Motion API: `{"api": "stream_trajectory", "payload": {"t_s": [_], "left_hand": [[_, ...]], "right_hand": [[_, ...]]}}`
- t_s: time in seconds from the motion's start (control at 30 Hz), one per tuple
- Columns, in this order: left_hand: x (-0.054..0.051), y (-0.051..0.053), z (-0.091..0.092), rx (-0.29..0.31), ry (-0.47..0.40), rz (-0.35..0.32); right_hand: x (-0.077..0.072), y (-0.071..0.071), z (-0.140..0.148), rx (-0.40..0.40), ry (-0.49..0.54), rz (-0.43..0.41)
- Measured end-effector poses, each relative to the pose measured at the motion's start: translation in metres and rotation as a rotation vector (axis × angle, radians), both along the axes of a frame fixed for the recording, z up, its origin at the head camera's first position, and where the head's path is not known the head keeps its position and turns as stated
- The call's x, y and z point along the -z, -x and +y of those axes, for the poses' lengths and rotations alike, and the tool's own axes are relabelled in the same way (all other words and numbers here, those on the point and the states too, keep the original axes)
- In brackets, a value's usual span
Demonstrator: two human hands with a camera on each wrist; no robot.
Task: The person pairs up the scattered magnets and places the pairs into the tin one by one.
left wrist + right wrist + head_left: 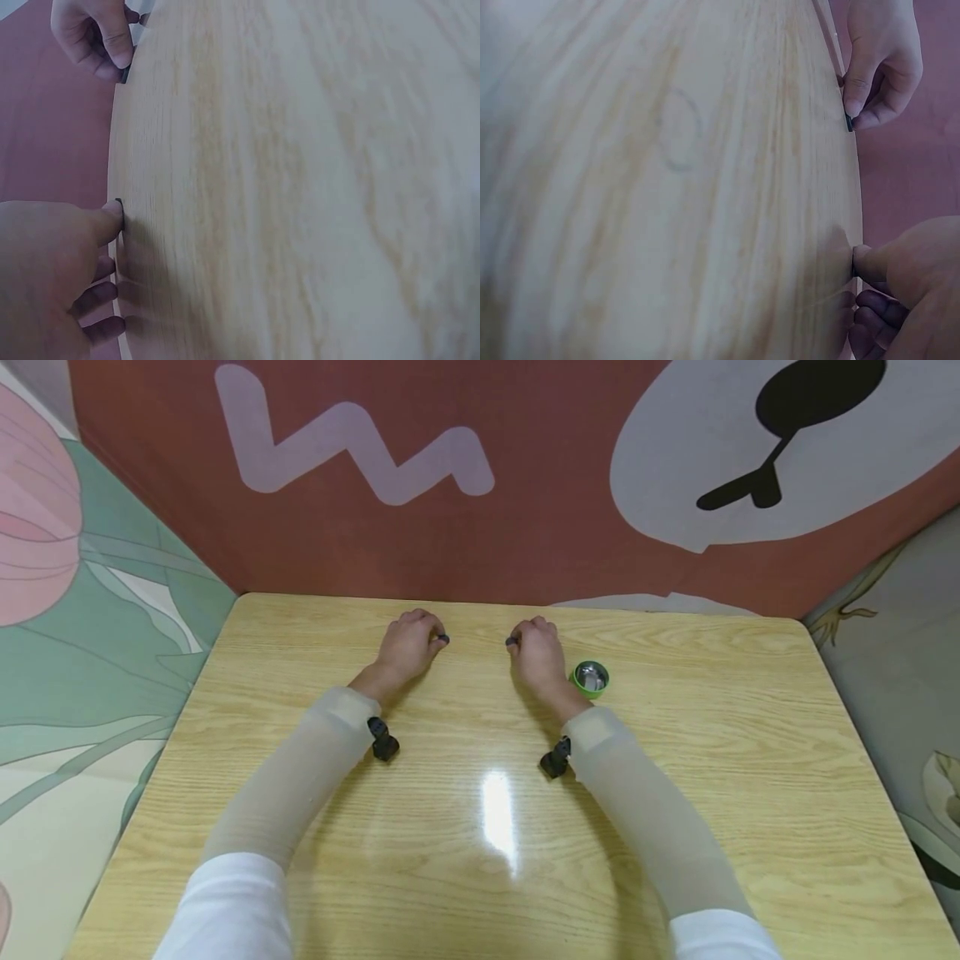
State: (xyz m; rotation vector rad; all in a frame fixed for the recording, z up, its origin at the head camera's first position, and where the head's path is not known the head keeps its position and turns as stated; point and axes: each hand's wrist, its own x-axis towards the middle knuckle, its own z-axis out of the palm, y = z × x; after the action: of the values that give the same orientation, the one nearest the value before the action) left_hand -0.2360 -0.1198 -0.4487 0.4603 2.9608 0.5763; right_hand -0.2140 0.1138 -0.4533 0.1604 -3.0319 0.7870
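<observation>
Nearby, 1 green bowl (591, 690) flanks the right hand (540, 652).

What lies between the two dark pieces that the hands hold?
In the head view, only bare tabletop lies between the left piece and the right piece.

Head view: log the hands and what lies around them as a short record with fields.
Left hand: pinches a small dark piece
Right hand: pinches another dark piece
Pieces: apart, near the table's far edge
Bowl: green outside, silvery inside, right of the right hand; contents unclear
Table: light wood grain
</observation>
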Motion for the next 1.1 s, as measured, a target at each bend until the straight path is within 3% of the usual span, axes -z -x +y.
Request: {"api": "stream_trajectory", "payload": {"t_s": [0.23,0.47,0.7,1.1], "left_hand": [[0.001,-0.002,0.002,0.003,-0.010,0.009],[0.003,-0.004,0.008,0.049,-0.039,0.025],[0.007,-0.002,0.012,0.073,-0.049,0.010],[0.004,-0.006,0.026,0.087,-0.052,0.028]], "right_hand": [[0.000,-0.001,0.000,-0.023,-0.042,0.026],[0.002,0.000,0.000,-0.052,-0.106,0.036],[0.003,0.001,0.001,-0.057,-0.102,0.025],[0.005,0.000,0.000,-0.072,-0.140,0.022]]}}
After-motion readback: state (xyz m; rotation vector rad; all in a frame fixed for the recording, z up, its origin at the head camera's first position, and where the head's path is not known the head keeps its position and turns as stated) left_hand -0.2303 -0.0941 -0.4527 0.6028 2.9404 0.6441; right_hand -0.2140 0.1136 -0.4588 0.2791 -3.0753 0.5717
